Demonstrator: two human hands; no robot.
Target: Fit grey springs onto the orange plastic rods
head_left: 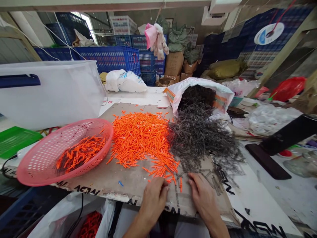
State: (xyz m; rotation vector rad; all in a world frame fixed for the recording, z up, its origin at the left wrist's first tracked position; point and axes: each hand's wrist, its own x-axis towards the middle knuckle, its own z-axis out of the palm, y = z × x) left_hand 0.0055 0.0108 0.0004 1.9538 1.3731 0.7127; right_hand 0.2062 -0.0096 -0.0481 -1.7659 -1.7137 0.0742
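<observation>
My left hand [154, 195] is closed, fingers curled, at the near edge of a heap of small orange plastic pointed pieces [141, 135]. Whatever its fingertips hold is hidden. My right hand [203, 195] rests on the cardboard with fingers bent but apart, and nothing shows between them. Between the hands lie a single orange piece [181, 184] and a thin dark spring-like strip [176, 195]. Just beyond the right hand spreads a tangled pile of dark springs [203, 135], spilling from a white sack [173, 91].
At left a pink perforated basket [24, 165] holds orange pieces mixed with dark ones. Behind it stand a white plastic bin [54, 92] and a green tray [17, 140]. A black stand [268, 162] is at right. Below the table edge hangs an open white bag [56, 218] with red pieces.
</observation>
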